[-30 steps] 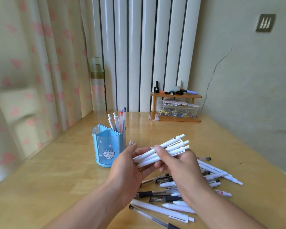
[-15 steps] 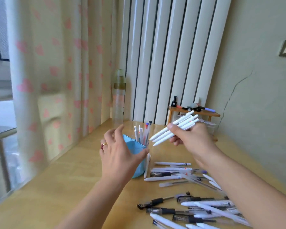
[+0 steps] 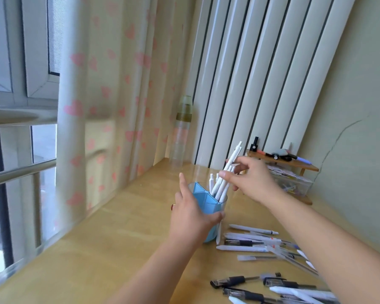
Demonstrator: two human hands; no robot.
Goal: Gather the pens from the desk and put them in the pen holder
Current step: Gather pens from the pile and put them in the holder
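A blue pen holder (image 3: 203,199) stands on the wooden desk (image 3: 119,233). My left hand (image 3: 190,213) wraps around its near side and grips it. A bundle of white pens (image 3: 225,178) leans with its lower ends inside the holder's right compartment. My right hand (image 3: 248,179) holds the upper part of that bundle between thumb and fingers. Other white pens stand in the holder behind the bundle. Several loose pens (image 3: 250,241), white and black, lie on the desk to the right of the holder and under my right forearm.
A clear bottle with an olive cap (image 3: 181,137) stands at the desk's back corner by the heart-print curtain (image 3: 110,106). A small wooden shelf (image 3: 287,164) with markers and a clear box sits back right against the wall.
My left hand has closed on the pen holder. My right hand has swung the white pens down from mid-air so their ends are in the holder. The camera has turned left.
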